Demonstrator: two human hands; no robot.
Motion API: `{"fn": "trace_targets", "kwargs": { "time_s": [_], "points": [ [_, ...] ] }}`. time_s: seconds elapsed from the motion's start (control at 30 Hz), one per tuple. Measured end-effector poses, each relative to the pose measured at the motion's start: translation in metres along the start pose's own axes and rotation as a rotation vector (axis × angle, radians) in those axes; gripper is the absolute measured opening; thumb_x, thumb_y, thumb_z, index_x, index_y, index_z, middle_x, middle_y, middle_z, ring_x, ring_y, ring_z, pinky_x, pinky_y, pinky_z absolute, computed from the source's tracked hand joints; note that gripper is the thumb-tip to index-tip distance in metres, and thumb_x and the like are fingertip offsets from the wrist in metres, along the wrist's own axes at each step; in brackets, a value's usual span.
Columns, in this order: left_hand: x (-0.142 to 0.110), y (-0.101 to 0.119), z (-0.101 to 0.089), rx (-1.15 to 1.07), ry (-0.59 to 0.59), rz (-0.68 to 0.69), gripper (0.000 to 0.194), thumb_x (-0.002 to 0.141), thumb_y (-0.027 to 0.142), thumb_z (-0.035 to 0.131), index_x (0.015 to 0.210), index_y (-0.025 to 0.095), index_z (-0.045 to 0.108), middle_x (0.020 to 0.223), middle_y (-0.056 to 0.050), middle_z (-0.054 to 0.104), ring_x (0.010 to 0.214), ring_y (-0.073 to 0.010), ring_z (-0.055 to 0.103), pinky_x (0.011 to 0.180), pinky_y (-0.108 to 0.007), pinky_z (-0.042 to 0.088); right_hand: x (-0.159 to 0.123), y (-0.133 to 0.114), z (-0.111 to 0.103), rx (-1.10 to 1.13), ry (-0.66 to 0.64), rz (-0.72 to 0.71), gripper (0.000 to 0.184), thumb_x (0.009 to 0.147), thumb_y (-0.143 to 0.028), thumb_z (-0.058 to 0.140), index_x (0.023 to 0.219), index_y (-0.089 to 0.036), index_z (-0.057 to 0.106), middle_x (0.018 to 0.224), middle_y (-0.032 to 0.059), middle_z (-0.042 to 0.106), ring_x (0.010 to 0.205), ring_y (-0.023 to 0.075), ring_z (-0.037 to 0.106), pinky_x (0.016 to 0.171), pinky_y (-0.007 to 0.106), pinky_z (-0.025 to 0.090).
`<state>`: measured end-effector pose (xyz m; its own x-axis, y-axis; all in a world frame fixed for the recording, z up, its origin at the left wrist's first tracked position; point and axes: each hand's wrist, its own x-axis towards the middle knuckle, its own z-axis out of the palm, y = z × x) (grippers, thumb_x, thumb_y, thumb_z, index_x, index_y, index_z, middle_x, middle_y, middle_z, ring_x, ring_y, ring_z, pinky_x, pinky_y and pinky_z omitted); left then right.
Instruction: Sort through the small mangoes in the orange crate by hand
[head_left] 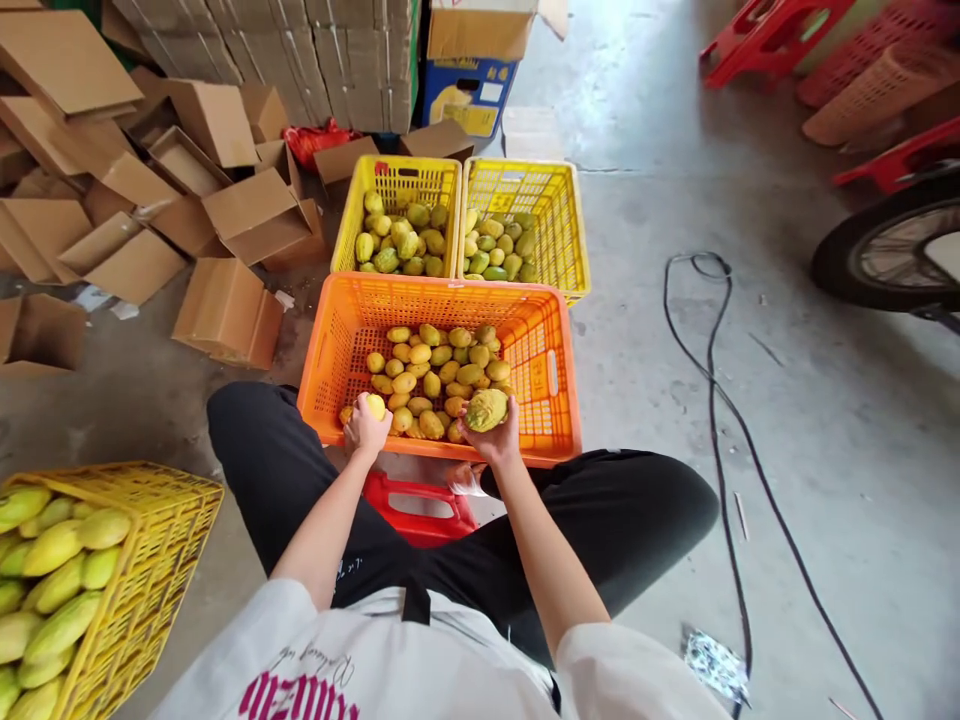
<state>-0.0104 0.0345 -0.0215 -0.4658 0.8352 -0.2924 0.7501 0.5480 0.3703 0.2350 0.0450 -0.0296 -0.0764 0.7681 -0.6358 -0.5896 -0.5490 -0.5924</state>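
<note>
While left fingers (361, 411) clasp fruit (376, 406), right fingers (469, 435) cup lumpy fruit (486, 409) near crate edge (547, 453).

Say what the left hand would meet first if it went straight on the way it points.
The left hand, holding a yellow mango, would probably first meet the loose mangoes lying in the orange crate; its height above them is hard to judge from this single view.
</note>
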Motion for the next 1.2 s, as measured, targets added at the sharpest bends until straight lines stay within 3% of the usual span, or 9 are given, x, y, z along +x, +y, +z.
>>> {"fn": "trace_targets", "kwargs": {
  "time_s": [0.17, 0.47, 0.57, 0.63, 0.7, 0.8, 0.9, 1.0, 1.2],
  "points": [
    [-0.002, 0.001, -0.003, -0.022, 0.032, 0.037, 0.054, 0.087, 0.039, 0.064, 0.136, 0.020, 0.053, 0.120, -0.020, 0.067, 0.099, -0.0352, 0.068, 0.081, -0.041, 0.047, 0.001, 0.015, 0.014, 0.150, 0.024, 0.087, 0.053, 0.072, -0.076, 0.064, 0.088, -0.025, 0.061, 0.077, 0.0041, 0.069, 0.083, 0.0278, 0.071, 0.072, 0.045, 0.060],
    [-0.006, -0.003, -0.001, -0.122, 0.049, 0.025, 0.057, 0.083, 0.048, 0.070, 0.128, 0.018, 0.052, 0.098, -0.016, 0.071, 0.094, -0.0340, 0.069, 0.077, -0.037, 0.046, 0.006, 0.020, 0.011, 0.107, -0.024, 0.047, 0.045, 0.072, -0.064, 0.072, 0.089, -0.023, 0.063, 0.077, 0.0030, 0.071, 0.084, 0.0258, 0.073, 0.069, 0.040, 0.064],
    [0.000, 0.008, -0.006, -0.358, 0.089, -0.089, 0.049, 0.082, 0.045, 0.071, 0.121, 0.023, 0.053, 0.105, -0.012, 0.070, 0.100, -0.0304, 0.068, 0.079, -0.035, 0.049, 0.003, 0.020, 0.012, 0.112, -0.026, 0.035, 0.043, 0.070, -0.059, 0.074, 0.092, -0.023, 0.063, 0.079, 0.0032, 0.072, 0.089, 0.0274, 0.074, 0.072, 0.042, 0.063],
    [0.005, 0.020, -0.014, -0.686, 0.111, -0.225, 0.039, 0.087, 0.044, 0.063, 0.119, 0.025, 0.051, 0.109, -0.009, 0.068, 0.098, -0.0245, 0.069, 0.077, -0.032, 0.052, -0.002, 0.020, 0.013, 0.116, -0.028, 0.007, 0.042, 0.069, -0.056, 0.074, 0.095, -0.024, 0.063, 0.081, 0.0037, 0.074, 0.094, 0.0290, 0.074, 0.075, 0.043, 0.063],
    [0.007, 0.030, -0.026, -1.081, 0.041, -0.295, 0.033, 0.094, 0.044, 0.050, 0.119, 0.024, 0.050, 0.112, -0.008, 0.066, 0.088, -0.0198, 0.070, 0.075, -0.032, 0.055, -0.008, 0.019, 0.013, 0.118, -0.034, -0.025, 0.040, 0.068, -0.053, 0.073, 0.095, -0.025, 0.063, 0.084, 0.0035, 0.074, 0.099, 0.0297, 0.073, 0.078, 0.044, 0.062],
    [-0.003, 0.030, -0.045, -1.397, -0.134, -0.256, 0.033, 0.086, 0.041, 0.064, 0.112, 0.022, 0.055, 0.112, -0.007, 0.065, 0.086, -0.0176, 0.071, 0.081, -0.033, 0.058, -0.019, 0.010, 0.017, 0.114, -0.048, -0.033, 0.036, 0.069, -0.050, 0.073, 0.094, -0.026, 0.063, 0.086, 0.0027, 0.075, 0.102, 0.0293, 0.073, 0.082, 0.046, 0.062],
    [-0.022, 0.016, -0.058, -1.434, -0.293, -0.242, 0.041, 0.083, 0.045, 0.070, 0.113, 0.020, 0.059, 0.109, -0.008, 0.068, 0.090, -0.0200, 0.073, 0.083, -0.037, 0.060, -0.033, -0.001, 0.029, 0.140, -0.051, 0.009, 0.037, 0.070, -0.046, 0.077, 0.097, -0.025, 0.063, 0.087, 0.0014, 0.075, 0.099, 0.0275, 0.074, 0.084, 0.045, 0.063],
    [-0.039, 0.002, -0.060, -1.395, -0.421, -0.274, 0.051, 0.088, 0.054, 0.060, 0.121, 0.015, 0.059, 0.101, -0.011, 0.072, 0.089, -0.0228, 0.073, 0.076, -0.035, 0.060, -0.053, -0.005, 0.042, 0.149, -0.048, 0.036, 0.040, 0.072, -0.043, 0.082, 0.102, -0.025, 0.064, 0.091, 0.0011, 0.075, 0.091, 0.0245, 0.075, 0.081, 0.042, 0.065],
    [-0.044, 0.005, -0.036, -1.345, -0.479, -0.245, 0.064, 0.087, 0.063, 0.058, 0.128, 0.014, 0.058, 0.094, -0.011, 0.074, 0.073, -0.0198, 0.070, 0.056, -0.026, 0.052, -0.091, 0.028, 0.053, 0.222, 0.014, 0.038, 0.043, 0.073, -0.035, 0.084, 0.109, -0.026, 0.063, 0.097, -0.0008, 0.076, 0.085, 0.0198, 0.075, 0.074, 0.033, 0.064]
  ]
}}
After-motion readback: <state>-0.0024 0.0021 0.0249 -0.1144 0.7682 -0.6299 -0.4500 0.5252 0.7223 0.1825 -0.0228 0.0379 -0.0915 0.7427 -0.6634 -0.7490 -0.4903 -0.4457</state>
